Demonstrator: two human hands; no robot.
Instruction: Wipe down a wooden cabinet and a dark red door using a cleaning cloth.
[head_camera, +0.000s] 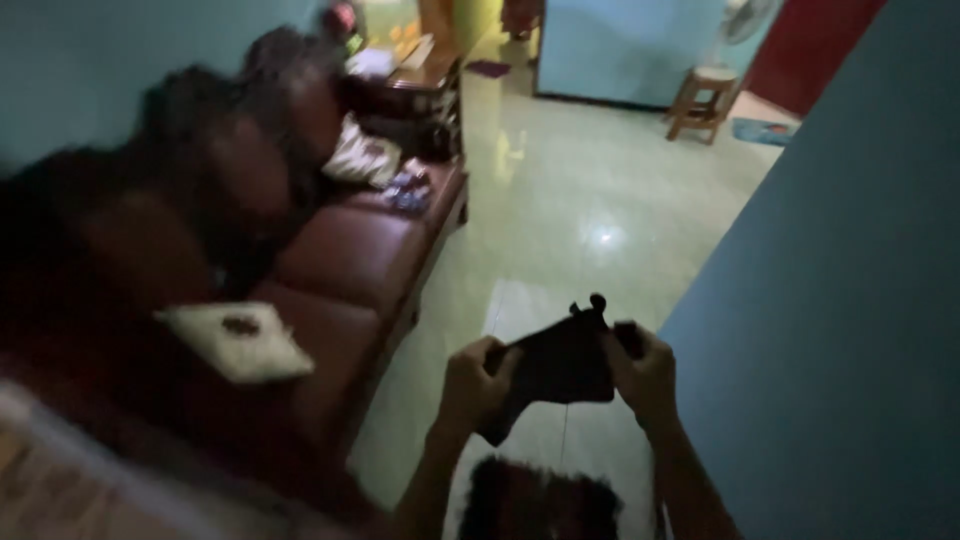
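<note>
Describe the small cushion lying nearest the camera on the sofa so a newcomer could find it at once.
Start at the long dark red sofa along the left wall. On its near seat lies a square cushion. It is pale with a dark centre spot, unlike the patterned cushion farther back.

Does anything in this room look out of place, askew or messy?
The dark red sofa is cluttered: a pale cushion lies askew on the seat, with loose items further along. Both the left hand and right hand hold a dark, blurred object. No spill or damage is visible.
</note>
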